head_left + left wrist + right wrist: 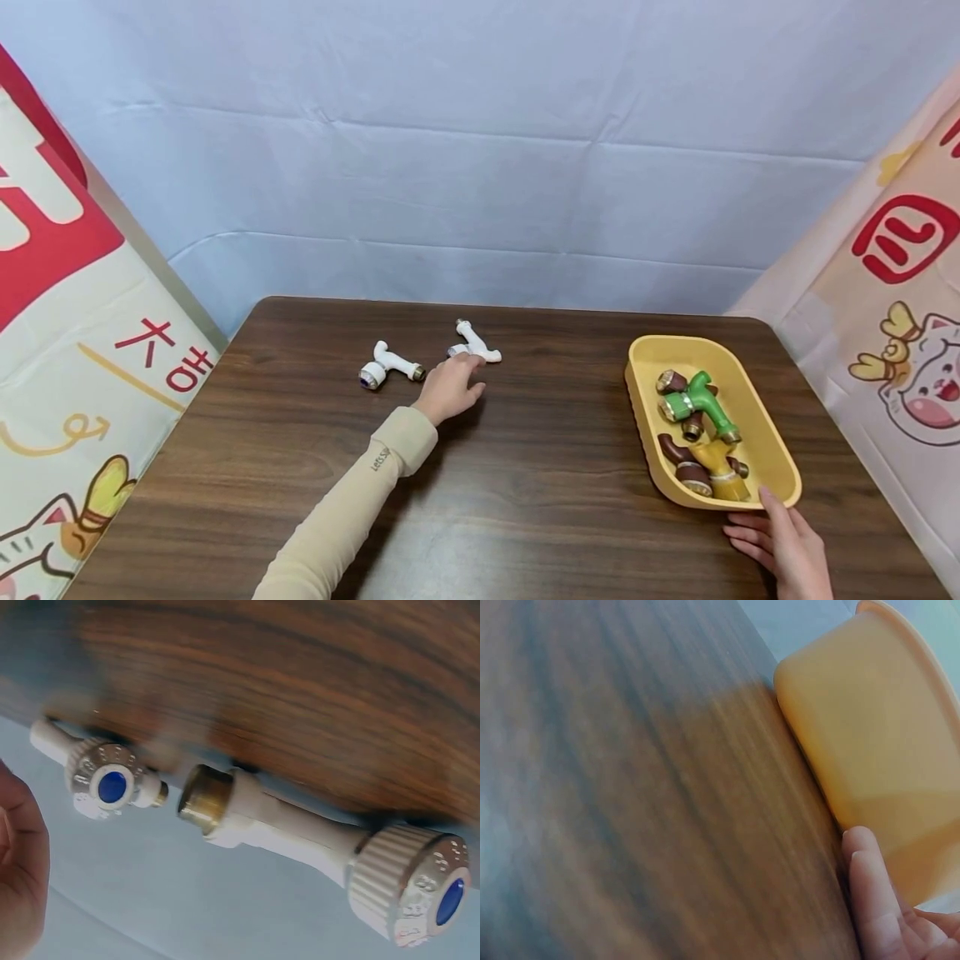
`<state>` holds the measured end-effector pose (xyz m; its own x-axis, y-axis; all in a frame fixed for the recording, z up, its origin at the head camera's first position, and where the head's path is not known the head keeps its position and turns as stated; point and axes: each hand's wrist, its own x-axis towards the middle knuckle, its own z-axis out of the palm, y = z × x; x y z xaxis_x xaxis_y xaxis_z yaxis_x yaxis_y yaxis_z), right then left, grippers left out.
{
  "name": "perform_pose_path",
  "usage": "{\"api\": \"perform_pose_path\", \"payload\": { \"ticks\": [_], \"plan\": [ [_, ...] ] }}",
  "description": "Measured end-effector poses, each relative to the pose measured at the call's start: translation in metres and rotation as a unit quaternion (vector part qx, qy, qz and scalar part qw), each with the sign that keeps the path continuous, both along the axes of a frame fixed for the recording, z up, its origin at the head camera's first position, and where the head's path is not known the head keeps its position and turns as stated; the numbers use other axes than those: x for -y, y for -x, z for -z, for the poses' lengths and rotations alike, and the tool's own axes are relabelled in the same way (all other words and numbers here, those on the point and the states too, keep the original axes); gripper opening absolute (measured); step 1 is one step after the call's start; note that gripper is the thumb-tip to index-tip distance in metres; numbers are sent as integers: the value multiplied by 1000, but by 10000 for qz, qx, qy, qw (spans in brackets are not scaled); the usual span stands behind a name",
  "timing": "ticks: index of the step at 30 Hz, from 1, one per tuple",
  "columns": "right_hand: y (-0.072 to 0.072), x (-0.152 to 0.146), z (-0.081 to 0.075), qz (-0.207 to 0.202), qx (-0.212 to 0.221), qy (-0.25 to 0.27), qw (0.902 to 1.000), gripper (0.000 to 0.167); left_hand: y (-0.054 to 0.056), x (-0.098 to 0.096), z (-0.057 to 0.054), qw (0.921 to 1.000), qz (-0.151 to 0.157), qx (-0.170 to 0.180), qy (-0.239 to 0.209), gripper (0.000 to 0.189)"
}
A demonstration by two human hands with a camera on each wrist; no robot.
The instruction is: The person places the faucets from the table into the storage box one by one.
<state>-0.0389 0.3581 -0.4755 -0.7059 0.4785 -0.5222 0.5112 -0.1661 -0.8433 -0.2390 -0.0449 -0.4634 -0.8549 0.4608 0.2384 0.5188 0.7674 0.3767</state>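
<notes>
Two white plastic taps lie on the table. The near one (392,363) has a ribbed knob with a blue dot and a brass threaded end. The farther tap (478,340) lies to its right, its knob partly behind my left hand (447,390). That hand is stretched over the table, fingertips right at the farther tap, holding nothing. The left wrist view shows both taps beside the hand's edge. My right hand (787,542) holds the near right corner of a yellow plastic basin (757,408), thumb over the rim, fingers low against the outer wall (862,742).
In the basin lie a green tap (701,406), a yellow tap (720,471) and several brown taps, one with its curved spout (672,448) showing. The dark wooden table (540,467) ends at a pale cloth backdrop (480,183). Printed banners hang at both sides.
</notes>
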Motion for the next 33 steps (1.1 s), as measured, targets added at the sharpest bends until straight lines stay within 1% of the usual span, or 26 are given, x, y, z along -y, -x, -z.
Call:
{"api": "perform_pose_path", "payload": {
  "ticks": [3, 5, 10, 14, 18, 26, 30, 33],
  "plan": [
    [0, 0, 0, 0, 16, -42, 10000, 46, 2, 4, 0, 9998, -138, -139, -62, 32],
    [0, 0, 0, 9, 29, -62, 10000, 46, 4, 6, 0, 9995, -257, -202, -22, 35],
    [0, 0, 0, 2, 36, -77, 10000, 47, 11, 11, 3, 9984, -526, -201, 35, 42],
    [-1, -1, 0, -33, 19, -29, 10000, 46, 18, 14, 7, 9981, -582, -187, -47, 49],
    [-1, -1, 0, -42, 24, -35, 10000, 46, 24, 14, 9, 9983, -571, -61, -104, 53],
    [-1, -4, 4, -49, -41, 62, 10000, 44, 33, 11, 10, 9967, -696, 423, -44, 51],
    [-2, -5, 6, -106, -116, 124, 9998, 43, 37, 9, 11, 9946, -792, 664, 44, 51],
    [-2, -6, 7, -120, -148, 123, 9997, 42, 40, 8, 12, 9931, -867, 774, 153, 50]
  ]
}}
